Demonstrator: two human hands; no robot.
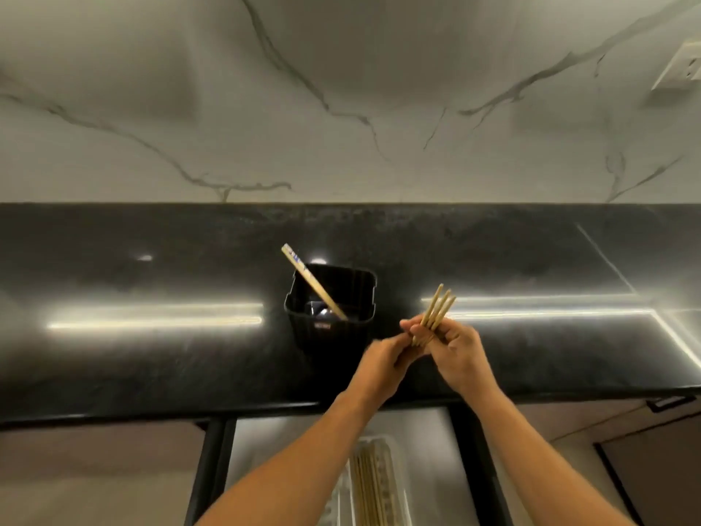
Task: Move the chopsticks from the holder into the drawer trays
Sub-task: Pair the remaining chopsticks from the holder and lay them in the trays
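A veined marble wall (341,89) rises behind a glossy black countertop (151,354). Below the counter's front edge an open drawer (265,449) shows a pale tray (394,472) with several chopsticks lying lengthwise in it. On the counter stands a black holder (333,332) with one chopstick (315,283) leaning toward its left rim. Just right of the holder, the right hand (459,354) grips a small bundle of chopsticks (436,309), tips angled up, while the left hand (383,360) pinches the bundle's lower end.
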